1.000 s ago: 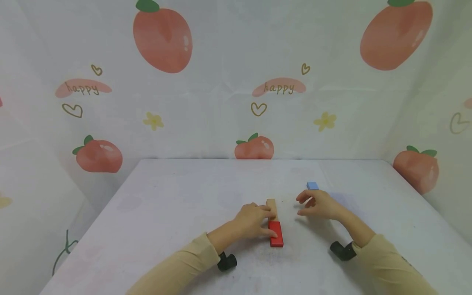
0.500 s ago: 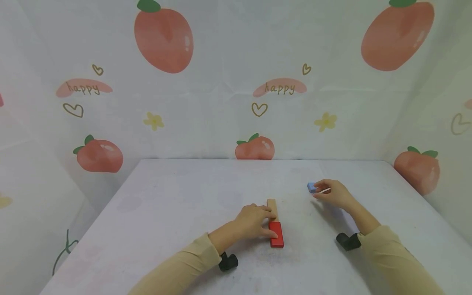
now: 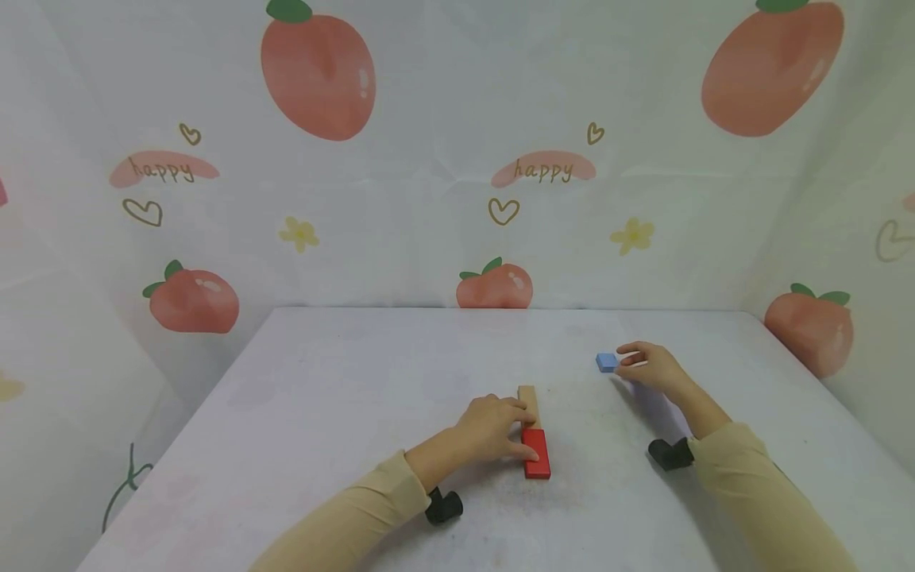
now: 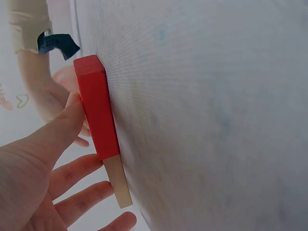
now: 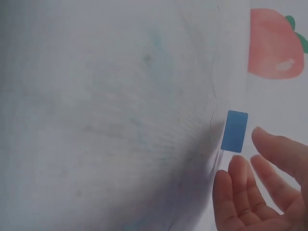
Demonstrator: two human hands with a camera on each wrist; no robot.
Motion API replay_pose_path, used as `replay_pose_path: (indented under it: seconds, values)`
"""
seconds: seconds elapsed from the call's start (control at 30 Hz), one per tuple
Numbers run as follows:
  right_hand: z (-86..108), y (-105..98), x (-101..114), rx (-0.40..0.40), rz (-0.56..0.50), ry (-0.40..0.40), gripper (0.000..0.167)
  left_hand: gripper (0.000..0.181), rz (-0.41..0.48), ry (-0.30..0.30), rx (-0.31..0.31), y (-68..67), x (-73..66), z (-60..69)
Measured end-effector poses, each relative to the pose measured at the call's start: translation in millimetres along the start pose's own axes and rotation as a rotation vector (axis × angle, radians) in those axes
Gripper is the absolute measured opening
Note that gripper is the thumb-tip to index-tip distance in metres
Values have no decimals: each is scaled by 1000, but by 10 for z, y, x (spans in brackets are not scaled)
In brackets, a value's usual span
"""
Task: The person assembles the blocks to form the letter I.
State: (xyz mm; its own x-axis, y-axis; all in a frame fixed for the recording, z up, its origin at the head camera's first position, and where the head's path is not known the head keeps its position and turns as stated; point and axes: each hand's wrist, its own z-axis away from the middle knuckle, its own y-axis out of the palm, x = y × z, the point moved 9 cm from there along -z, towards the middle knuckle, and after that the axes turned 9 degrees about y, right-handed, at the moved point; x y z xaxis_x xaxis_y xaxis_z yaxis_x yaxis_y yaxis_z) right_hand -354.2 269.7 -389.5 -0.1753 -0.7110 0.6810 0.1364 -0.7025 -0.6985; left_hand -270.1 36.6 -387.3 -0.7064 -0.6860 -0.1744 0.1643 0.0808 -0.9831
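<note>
My left hand (image 3: 488, 429) rests on two blocks lying end to end on the table. Its thumb touches the red block (image 3: 538, 454), and its extended fingers reach the plain wooden block (image 3: 526, 394) behind. In the left wrist view the thumb lies on the side of the red block (image 4: 97, 110); two fingers are at the wooden block (image 4: 119, 185). Farther back and to the right lies a small blue block (image 3: 606, 363). My right hand (image 3: 654, 370) is just right of it with fingers loosely bent and apart. The right wrist view shows a gap between the blue block (image 5: 234, 131) and the thumb.
The white table (image 3: 343, 397) ends at a back edge in front of a peach-print curtain (image 3: 400, 159). A dark wrist camera (image 3: 445, 507) hangs below the left cuff, and another dark camera (image 3: 669, 454) below the right cuff.
My right hand has moved back and to the right, from in front of the blue block to beside it, uncovering it. The left hand and its two blocks have stayed put.
</note>
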Motion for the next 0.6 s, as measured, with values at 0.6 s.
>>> replay_pose_path:
  seconds: [0.6]
  values:
    - [-144,82,-66,77,-35,47,57,52,2,2,4,5,6,-4]
